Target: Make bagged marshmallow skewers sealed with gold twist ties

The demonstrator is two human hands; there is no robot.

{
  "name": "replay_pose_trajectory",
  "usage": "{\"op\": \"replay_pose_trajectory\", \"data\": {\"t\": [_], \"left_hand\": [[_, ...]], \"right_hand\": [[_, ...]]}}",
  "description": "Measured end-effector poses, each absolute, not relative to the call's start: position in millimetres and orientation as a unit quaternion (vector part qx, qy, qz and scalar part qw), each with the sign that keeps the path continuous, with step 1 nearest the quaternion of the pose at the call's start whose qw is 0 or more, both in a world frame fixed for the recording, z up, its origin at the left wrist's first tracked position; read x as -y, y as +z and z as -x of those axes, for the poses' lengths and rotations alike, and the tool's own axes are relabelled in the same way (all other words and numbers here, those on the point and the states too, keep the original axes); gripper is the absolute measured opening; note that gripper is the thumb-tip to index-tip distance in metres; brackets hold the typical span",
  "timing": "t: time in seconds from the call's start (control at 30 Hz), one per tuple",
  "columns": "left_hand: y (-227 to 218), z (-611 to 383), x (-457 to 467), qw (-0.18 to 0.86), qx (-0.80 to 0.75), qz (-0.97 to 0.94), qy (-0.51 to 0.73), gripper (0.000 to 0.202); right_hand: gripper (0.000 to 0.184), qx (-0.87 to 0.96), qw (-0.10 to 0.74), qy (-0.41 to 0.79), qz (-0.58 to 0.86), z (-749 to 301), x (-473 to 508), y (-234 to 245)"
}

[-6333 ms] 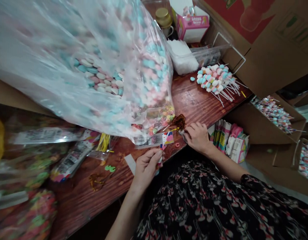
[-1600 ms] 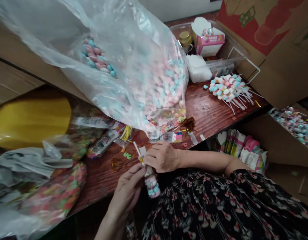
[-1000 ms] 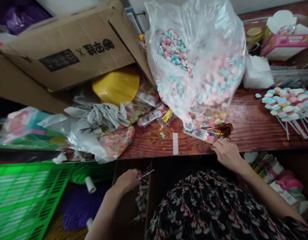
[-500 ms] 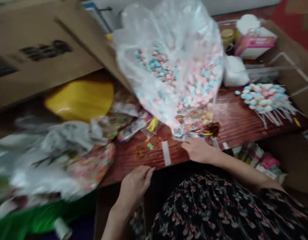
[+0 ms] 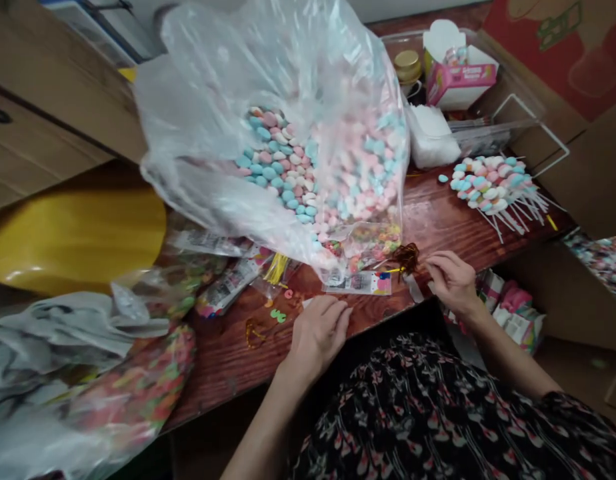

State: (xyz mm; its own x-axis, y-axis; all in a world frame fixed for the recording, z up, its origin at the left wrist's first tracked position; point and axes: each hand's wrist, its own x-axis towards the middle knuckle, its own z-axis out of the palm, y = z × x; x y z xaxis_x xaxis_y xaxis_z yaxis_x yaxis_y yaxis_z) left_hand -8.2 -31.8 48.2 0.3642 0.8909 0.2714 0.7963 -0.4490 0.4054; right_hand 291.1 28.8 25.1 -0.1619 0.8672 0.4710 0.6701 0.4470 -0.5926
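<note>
A bunch of dark gold strands (image 5: 405,257) lies right of centre in the frame, on the table (image 5: 218,363), against the right end of a flat printed packet (image 5: 355,283). The person's right hand (image 5: 451,283) is just beside it on its right, with thumb and forefinger drawn into a narrow pinch; whether a strand sits between them cannot be told. Strands this fine and tangled would seem to call for a light fingertip hold on one loose end and a slow sideways draw, so that neighbours do not come along or snag the small slip (image 5: 415,290) below them. The right wrist bends inward, its forearm slanting up from the lower right. The left hand (image 5: 318,330) is back-up near the table's front edge, at lower centre, fingers curled and close together; what is under them is hidden, so its grip cannot be judged. A scrap of white strip (image 5: 307,303) shows past its knuckles, and a loose, light touch would best avoid creasing it. The left forearm rises from the bottom of the frame. Further out, a big clear bag of sweets (image 5: 288,177) fills upper centre, and sweets on sticks (image 5: 488,183) lie heaped at upper right.
</note>
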Motion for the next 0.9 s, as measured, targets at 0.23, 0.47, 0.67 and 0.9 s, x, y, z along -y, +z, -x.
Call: {"op": "replay_pose_trajectory", "data": {"t": [0.23,0.47,0.67,0.9], "left_hand": [[37,-29,-14,0.022,-0.42,-0.907,0.023,0.033],[11,-16,-20,-0.1,-0.405,-0.905,0.082,0.025],[8,-15,-13,-0.113,-0.424,-0.883,0.165,0.013],[2,-20,-5,-0.011,-0.5,-0.838,0.218,0.017]], "right_hand": [[0.018,0.745,0.343,0.021,0.572,-319,-23,16],[0.024,0.733,0.278,-0.051,0.619,-355,-72,34],[0.028,0.703,0.178,-0.131,0.675,-392,-130,81],[0.032,0.552,0.102,-0.155,0.813,-447,-146,94]]}}
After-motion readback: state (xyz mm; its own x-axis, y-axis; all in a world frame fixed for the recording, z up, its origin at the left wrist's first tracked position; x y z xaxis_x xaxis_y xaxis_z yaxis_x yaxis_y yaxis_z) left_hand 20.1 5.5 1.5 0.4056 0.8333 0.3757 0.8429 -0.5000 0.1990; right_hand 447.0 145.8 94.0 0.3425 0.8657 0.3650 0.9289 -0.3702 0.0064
